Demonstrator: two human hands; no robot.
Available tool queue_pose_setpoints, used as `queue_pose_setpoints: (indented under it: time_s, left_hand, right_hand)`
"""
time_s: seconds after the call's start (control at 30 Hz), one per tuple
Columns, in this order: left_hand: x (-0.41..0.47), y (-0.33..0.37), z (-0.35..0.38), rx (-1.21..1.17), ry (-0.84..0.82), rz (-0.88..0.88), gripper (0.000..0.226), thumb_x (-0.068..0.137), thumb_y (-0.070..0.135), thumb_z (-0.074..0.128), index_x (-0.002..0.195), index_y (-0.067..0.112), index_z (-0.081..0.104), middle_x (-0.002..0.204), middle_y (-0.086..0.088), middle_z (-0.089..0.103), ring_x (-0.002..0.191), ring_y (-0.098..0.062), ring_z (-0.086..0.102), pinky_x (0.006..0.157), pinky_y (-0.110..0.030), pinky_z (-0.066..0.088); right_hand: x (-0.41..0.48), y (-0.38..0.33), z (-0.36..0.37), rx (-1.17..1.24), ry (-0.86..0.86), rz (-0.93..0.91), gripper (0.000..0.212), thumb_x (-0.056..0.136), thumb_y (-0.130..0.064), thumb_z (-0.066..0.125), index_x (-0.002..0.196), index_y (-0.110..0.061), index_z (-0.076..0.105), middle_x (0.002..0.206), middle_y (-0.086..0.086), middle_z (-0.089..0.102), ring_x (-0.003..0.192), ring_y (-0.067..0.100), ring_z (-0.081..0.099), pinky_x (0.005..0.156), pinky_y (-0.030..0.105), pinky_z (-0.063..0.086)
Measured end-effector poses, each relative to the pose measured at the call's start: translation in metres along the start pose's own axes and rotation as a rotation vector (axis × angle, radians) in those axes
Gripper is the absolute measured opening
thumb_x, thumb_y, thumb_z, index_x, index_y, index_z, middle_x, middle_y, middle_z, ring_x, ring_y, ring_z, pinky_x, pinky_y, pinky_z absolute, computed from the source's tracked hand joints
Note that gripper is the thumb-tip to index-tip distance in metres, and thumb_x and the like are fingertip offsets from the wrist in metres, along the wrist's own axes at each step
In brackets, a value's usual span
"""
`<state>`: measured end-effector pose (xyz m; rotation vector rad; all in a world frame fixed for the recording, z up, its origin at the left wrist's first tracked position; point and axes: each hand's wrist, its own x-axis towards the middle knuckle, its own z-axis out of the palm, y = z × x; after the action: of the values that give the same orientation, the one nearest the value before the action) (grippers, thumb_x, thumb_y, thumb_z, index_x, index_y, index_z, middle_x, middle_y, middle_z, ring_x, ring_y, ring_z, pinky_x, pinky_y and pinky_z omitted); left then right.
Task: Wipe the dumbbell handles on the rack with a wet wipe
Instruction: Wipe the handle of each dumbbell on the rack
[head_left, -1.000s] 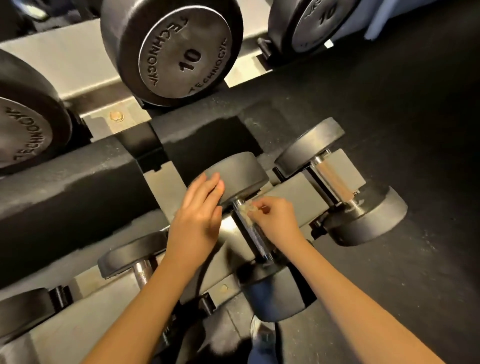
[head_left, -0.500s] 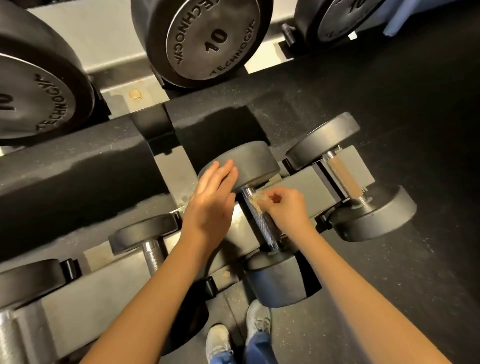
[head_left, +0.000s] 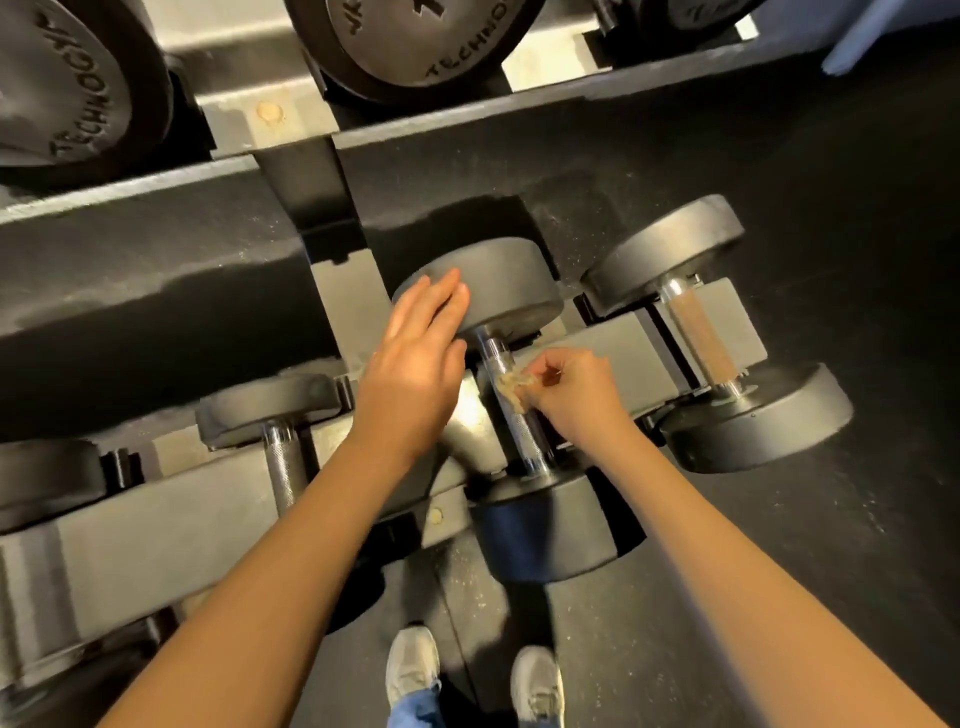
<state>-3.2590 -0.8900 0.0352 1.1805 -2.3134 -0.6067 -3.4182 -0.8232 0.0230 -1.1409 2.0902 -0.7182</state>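
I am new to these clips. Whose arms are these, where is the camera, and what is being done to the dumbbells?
There is no machine here. A person wears one camera on the head, looking down, so the two bare arms and the shoes at the bottom are their own. In front stands a dumbbell rack, with larger dumbbells on its upper tier. The left hand lies with straight fingers on the far head of the middle dumbbell. The right hand pinches a small crumpled wet wipe against that dumbbell's metal handle. A left neighbour and a right neighbour lie beside it, with no hand on them.
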Motion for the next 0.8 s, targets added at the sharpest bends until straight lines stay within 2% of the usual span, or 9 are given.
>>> queue_pose_setpoints:
  time_s: [0.07,0.13,0.2,0.3,0.4,0.57,0.63,0.73,0.8]
  left_hand:
    - [-0.005,0.004,0.004,-0.006,0.003,-0.053,0.051,0.096,0.02,0.043,0.146,0.015,0.035,0.155,0.001,0.028,0.144,-0.016,0.016,0.113,-0.016,0.003]
    - [-0.007,0.009,0.005,-0.009,0.011,-0.071,0.053,0.094,0.027,0.04,0.146,0.014,0.036,0.153,-0.001,0.029,0.143,-0.017,0.02,0.115,-0.027,0.015]
    - [-0.007,0.011,0.004,-0.005,0.037,-0.075,0.054,0.092,0.028,0.04,0.144,0.014,0.039,0.148,-0.004,0.033,0.138,-0.017,0.026,0.11,-0.029,0.025]
    - [-0.009,0.013,0.006,-0.014,0.065,-0.101,0.052,0.093,0.028,0.041,0.144,0.016,0.04,0.146,-0.005,0.035,0.135,-0.016,0.028,0.101,-0.025,0.027]
    - [-0.009,0.014,0.007,-0.029,0.066,-0.101,0.048,0.098,0.02,0.046,0.145,0.016,0.038,0.148,-0.004,0.033,0.137,-0.016,0.027,0.101,-0.02,0.023]
    - [-0.01,0.016,0.004,-0.046,0.031,-0.121,0.05,0.099,0.016,0.045,0.148,0.017,0.031,0.153,0.0,0.026,0.141,-0.012,0.021,0.107,-0.018,0.017]
    - [-0.011,0.016,0.003,-0.054,0.021,-0.128,0.051,0.1,0.017,0.044,0.148,0.018,0.03,0.154,0.0,0.025,0.142,-0.013,0.02,0.109,-0.021,0.018]
    - [-0.012,0.017,0.003,-0.076,0.009,-0.14,0.051,0.1,0.018,0.043,0.148,0.018,0.029,0.154,0.001,0.025,0.143,-0.013,0.018,0.109,-0.022,0.018]
    - [-0.012,0.017,0.003,-0.085,0.003,-0.144,0.051,0.1,0.018,0.043,0.149,0.018,0.029,0.154,0.002,0.024,0.143,-0.012,0.018,0.11,-0.023,0.019]
  right_hand:
    - [-0.012,0.006,-0.008,-0.16,-0.127,0.03,0.01,0.072,-0.005,0.076,0.073,-0.009,0.067,0.075,0.001,0.063,0.069,0.015,0.057,0.059,0.02,0.044]
    - [-0.022,0.012,-0.014,-0.242,-0.24,0.063,0.009,0.072,-0.003,0.074,0.073,-0.01,0.067,0.082,0.006,0.066,0.078,0.021,0.062,0.068,0.026,0.049]
    - [-0.026,0.014,-0.016,-0.264,-0.27,0.06,0.011,0.073,-0.004,0.072,0.069,-0.012,0.066,0.085,0.009,0.068,0.083,0.022,0.064,0.073,0.028,0.051]
    - [-0.023,0.013,-0.011,-0.131,-0.144,0.022,0.006,0.077,-0.004,0.071,0.072,-0.002,0.069,0.082,0.008,0.069,0.074,0.016,0.062,0.074,0.029,0.054]
    - [-0.009,0.005,-0.001,-0.028,0.018,-0.047,0.011,0.08,-0.005,0.067,0.069,-0.002,0.067,0.072,0.006,0.065,0.062,0.011,0.054,0.059,0.017,0.047]
    - [0.019,-0.01,0.008,0.074,0.155,-0.185,0.009,0.082,-0.011,0.068,0.074,-0.007,0.069,0.069,-0.001,0.062,0.068,0.015,0.056,0.066,0.026,0.045]
    - [0.012,-0.006,0.006,0.035,0.109,-0.18,0.006,0.08,-0.009,0.068,0.075,-0.007,0.07,0.071,0.001,0.063,0.069,0.015,0.057,0.067,0.026,0.045]
    - [-0.007,0.008,-0.007,-0.084,-0.07,-0.088,0.013,0.076,-0.009,0.074,0.071,0.001,0.067,0.077,0.012,0.067,0.072,0.02,0.059,0.068,0.031,0.049]
    - [-0.018,0.015,-0.015,-0.134,-0.224,-0.002,0.008,0.074,-0.004,0.074,0.074,0.001,0.068,0.077,0.007,0.066,0.071,0.017,0.058,0.063,0.018,0.049]
